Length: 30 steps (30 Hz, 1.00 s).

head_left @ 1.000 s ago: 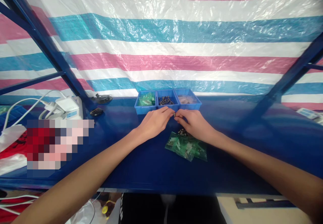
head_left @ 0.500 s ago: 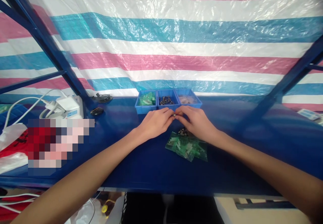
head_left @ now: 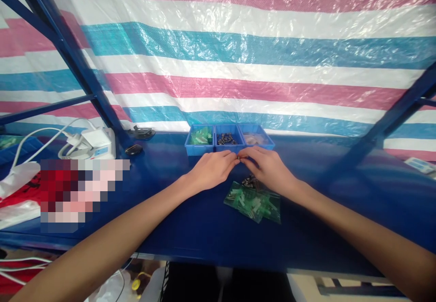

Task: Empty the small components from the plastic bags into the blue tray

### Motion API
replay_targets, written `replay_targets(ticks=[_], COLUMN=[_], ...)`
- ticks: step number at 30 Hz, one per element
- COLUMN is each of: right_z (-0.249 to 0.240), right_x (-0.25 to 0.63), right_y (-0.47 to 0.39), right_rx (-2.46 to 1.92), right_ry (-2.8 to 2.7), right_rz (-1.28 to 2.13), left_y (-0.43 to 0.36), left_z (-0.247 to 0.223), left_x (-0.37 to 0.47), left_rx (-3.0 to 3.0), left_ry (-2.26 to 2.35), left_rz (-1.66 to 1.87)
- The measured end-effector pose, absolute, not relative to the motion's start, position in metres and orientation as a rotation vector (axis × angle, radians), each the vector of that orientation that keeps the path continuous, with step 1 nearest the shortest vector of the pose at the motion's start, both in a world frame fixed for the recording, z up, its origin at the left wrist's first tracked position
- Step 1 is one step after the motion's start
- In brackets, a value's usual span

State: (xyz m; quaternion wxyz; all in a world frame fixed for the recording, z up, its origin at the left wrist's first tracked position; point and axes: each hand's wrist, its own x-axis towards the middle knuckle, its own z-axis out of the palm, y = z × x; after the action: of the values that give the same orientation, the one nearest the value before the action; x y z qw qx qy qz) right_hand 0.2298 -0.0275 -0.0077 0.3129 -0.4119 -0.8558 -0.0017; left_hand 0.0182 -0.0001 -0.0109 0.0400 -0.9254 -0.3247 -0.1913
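My left hand (head_left: 214, 169) and my right hand (head_left: 271, 168) meet fingertip to fingertip over the blue table. Between them they pinch a small metal part (head_left: 239, 158), mostly covered by the fingers, so its exact kind cannot be made out. Beneath my right hand lies a little pile of similar small metal parts (head_left: 250, 182), partly hidden. Nearer to me are flat green clear bags (head_left: 247, 201) with slim pale and metallic pieces inside. Just beyond the fingers stand three joined blue bins: the left bin (head_left: 200, 150) holds green bags, the middle bin (head_left: 225, 148) small metal parts, the right bin (head_left: 264, 146) pale clear items.
A white power strip (head_left: 108, 144) with plugs and cables sits at the left, near a black computer mouse (head_left: 133, 150) and a dark object (head_left: 143, 132). Blue frame posts (head_left: 80, 72) rise at both sides before a striped plastic sheet (head_left: 238, 47). Red-and-white plastic (head_left: 23, 190) lies far left.
The view has shifted slightly, so everything sits a little lower and further right. Both hands keep their fingertips together; the small metal part is now more covered.
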Motion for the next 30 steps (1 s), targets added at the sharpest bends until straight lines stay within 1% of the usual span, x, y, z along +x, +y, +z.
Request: replay_targets(ticks=[3, 9, 15, 18, 20, 26, 30], right_z=[-0.0071, -0.0042, -0.0044, -0.0036, -0.0026, -0.0012, -0.0025], right_x=[0.2283, 0.224, 0.2216, 0.2223, 0.2225, 0.2232, 0.2249], right_y=[-0.027, -0.0283, -0.0284, -0.0287, -0.0294, -0.0282, -0.0259], right_rx=[-1.091, -1.098, -1.143, -1.117, -1.109, -1.103, -1.114], right_ry=[-2.215, -2.112, -1.916, -1.821, -1.764, -1.775, -1.849], right_rz=[0.059, 0.335, 0.722, 0.939, 1.018, 0.989, 0.861], left_y=[-0.0003, 0.0014, -0.0013, -0.0031, -0.0036, -0.0028, -0.0017], left_z=[-0.0093, -0.0089, -0.0084, -0.0072, -0.0065, -0.0069, -0.0087], left_x=[0.0177, 0.0176, 0.0176, 0.017, 0.0164, 0.0158, 0.0173], left_rx=[-2.856, -2.882, -2.826, -2.822, -2.817, -2.822, -2.82], left_ry=[-1.009, -1.039, -1.0, -0.915, -0.905, -0.925, -0.946], left_rz=[-0.626, -0.731, -0.978, -0.952, -0.912, -0.904, -0.965])
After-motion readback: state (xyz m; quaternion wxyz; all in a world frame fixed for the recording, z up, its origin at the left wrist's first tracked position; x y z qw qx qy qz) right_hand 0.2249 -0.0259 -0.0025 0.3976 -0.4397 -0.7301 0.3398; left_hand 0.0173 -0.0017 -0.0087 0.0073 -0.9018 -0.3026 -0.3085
